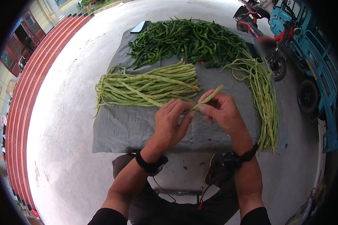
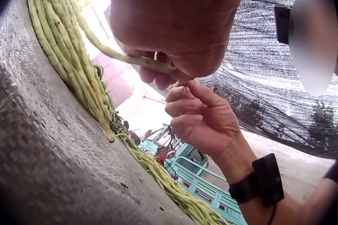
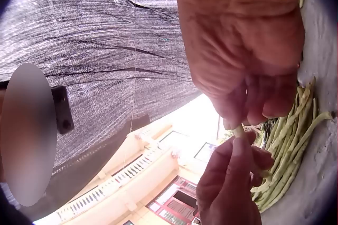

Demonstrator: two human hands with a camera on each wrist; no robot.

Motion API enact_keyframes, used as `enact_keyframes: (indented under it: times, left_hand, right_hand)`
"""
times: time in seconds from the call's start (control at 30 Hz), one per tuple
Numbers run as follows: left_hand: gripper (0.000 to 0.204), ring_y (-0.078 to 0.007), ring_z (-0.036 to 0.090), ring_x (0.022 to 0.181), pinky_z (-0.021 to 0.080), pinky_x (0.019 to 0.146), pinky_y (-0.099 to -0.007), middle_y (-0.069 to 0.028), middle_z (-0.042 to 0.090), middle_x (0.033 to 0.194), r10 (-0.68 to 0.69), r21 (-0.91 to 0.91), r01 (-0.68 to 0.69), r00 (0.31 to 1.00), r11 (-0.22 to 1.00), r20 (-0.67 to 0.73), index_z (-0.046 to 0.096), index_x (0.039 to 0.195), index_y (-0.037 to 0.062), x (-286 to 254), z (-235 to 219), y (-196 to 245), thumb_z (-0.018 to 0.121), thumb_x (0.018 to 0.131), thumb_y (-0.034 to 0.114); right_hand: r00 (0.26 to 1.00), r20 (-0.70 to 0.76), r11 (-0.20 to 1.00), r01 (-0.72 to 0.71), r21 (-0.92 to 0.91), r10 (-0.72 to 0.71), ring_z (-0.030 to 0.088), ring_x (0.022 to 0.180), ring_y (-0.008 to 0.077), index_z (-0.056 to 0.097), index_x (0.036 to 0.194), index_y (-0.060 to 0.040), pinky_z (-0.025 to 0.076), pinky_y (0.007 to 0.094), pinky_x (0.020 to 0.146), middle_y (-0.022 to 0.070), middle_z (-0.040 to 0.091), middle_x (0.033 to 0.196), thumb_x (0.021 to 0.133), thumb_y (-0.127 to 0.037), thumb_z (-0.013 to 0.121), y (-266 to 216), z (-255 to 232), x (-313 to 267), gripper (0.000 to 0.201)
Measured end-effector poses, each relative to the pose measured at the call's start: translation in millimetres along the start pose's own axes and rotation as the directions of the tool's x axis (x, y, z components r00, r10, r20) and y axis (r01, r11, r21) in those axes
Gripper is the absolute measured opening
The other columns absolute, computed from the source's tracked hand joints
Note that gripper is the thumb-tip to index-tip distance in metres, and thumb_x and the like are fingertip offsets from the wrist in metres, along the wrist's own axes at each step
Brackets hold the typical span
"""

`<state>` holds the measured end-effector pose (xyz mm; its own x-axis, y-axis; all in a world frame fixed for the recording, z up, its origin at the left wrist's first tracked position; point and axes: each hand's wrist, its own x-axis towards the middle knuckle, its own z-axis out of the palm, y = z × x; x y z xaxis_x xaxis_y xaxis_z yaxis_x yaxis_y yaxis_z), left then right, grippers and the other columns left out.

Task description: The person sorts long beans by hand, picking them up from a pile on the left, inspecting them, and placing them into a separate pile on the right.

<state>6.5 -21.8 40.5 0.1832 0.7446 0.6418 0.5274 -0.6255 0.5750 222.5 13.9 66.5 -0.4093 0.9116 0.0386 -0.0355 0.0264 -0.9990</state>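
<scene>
A pale concrete yard [image 1: 71, 112] is seen in daylight. Red steps [image 1: 22, 101] are curved along the left. A blue truck [image 1: 319, 75] and a red motorbike [image 1: 266, 41] are parked at the right.

On the concrete floor [image 1: 64, 123] before us, a grey woven sheet [image 1: 127, 127] carries three heaps: dark green peppers [image 1: 187, 39] at the far edge, pale long beans [image 1: 150, 86] mid-sheet, thinner beans [image 1: 264, 99] along the right.

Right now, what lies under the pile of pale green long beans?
The pale green long beans lie on a grey woven sheet spread over pale concrete ground. Whatever is beneath the sheet is covered.
</scene>
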Motion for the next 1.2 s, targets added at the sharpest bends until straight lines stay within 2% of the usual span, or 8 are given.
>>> enact_keyframes:
  times: [0.1,0.2,0.5,0.7,0.8,1.0,1.1,1.2]
  left_hand:
    - [0.017,-0.03,0.069,0.085,0.055,0.076,-0.0399,-0.011,0.071,0.093,-0.02,0.003,0.02,1.0,1.0,0.007,0.07,0.105,0.0026,-1,1,-1,0.08,0.09,0.001]
    - [0.017,-0.0293,0.069,0.084,0.055,0.076,-0.039,-0.0107,0.071,0.093,-0.045,-0.004,0.045,0.999,0.999,0.01,0.07,0.104,0.0025,-2,1,-1,0.079,0.09,0.001]
    - [0.015,-0.0275,0.07,0.083,0.056,0.076,-0.0378,-0.0099,0.072,0.093,-0.05,-0.01,0.05,0.999,0.999,0.003,0.07,0.103,0.0024,-2,4,-4,0.08,0.092,0.002]
    - [0.014,-0.0269,0.07,0.083,0.056,0.076,-0.0377,-0.0092,0.072,0.092,-0.076,-0.005,0.076,0.997,0.997,0.015,0.069,0.102,0.0027,-4,3,-4,0.08,0.092,0.003]
    - [0.014,-0.0269,0.07,0.083,0.056,0.076,-0.0377,-0.0093,0.072,0.093,-0.085,-0.003,0.085,0.996,0.996,0.026,0.069,0.102,0.0028,-4,2,-3,0.08,0.092,0.003]
    - [0.015,-0.029,0.072,0.086,0.056,0.078,-0.039,-0.0101,0.073,0.094,-0.05,0.046,0.049,0.999,0.998,0.016,0.07,0.103,0.0031,0,-1,-3,0.08,0.092,0.005]
    - [0.013,-0.0301,0.072,0.087,0.056,0.08,-0.0394,-0.0104,0.074,0.094,-0.037,0.085,0.037,0.999,0.996,-0.005,0.071,0.102,0.0031,3,-7,-8,0.08,0.093,0.005]
    - [0.012,-0.0298,0.072,0.088,0.055,0.081,-0.0391,-0.0105,0.074,0.094,-0.054,0.061,0.055,0.998,0.997,-0.02,0.072,0.102,0.0029,4,-8,-12,0.08,0.093,0.005]
  right_hand:
    - [0.996,-0.077,0.995,0.057,0.081,-0.051,0.061,0.064,0.0066,0.071,0.11,-0.0015,0.049,0.0249,0.055,0.0008,0.066,0.08,0.102,-0.011,0.078,-4,3,-2,0.014]
    - [0.995,-0.08,0.988,0.062,0.145,-0.051,0.062,0.064,0.0071,0.071,0.111,-0.0017,0.05,0.0253,0.054,0.0011,0.066,0.082,0.103,-0.011,0.077,-5,-4,-2,0.014]
    - [0.995,-0.079,0.995,0.073,0.074,-0.067,0.062,0.065,0.006,0.071,0.11,-0.0031,0.05,0.0244,0.055,-0.0003,0.067,0.083,0.103,-0.015,0.079,-3,-11,-1,0.016]
    - [0.982,-0.185,0.972,0.073,0.224,-0.031,0.061,0.062,0.0061,0.071,0.11,-0.0031,0.05,0.0235,0.054,0.0008,0.068,0.085,0.107,-0.021,0.076,-13,-9,-3,0.019]
    - [0.988,-0.128,0.971,0.109,0.211,-0.083,0.062,0.065,0.0069,0.07,0.112,-0.0049,0.052,0.0242,0.055,0.0031,0.068,0.088,0.109,-0.021,0.073,-3,-22,0,0.017]
    - [0.971,-0.199,0.975,0.162,0.155,-0.13,0.06,0.061,0.0052,0.072,0.106,-0.0041,0.05,0.024,0.053,0.0013,0.068,0.083,0.108,-0.023,0.074,0,-22,1,0.019]
    - [0.954,-0.277,0.961,0.178,0.213,-0.115,0.06,0.062,0.0056,0.072,0.107,-0.0042,0.051,0.0243,0.054,0.0018,0.068,0.085,0.108,-0.022,0.075,-1,-25,-1,0.018]
    - [0.976,-0.196,0.926,0.16,0.343,-0.097,0.061,0.064,0.0062,0.072,0.11,-0.0037,0.052,0.0248,0.056,0.0021,0.068,0.088,0.106,-0.021,0.076,-1,-26,0,0.018]
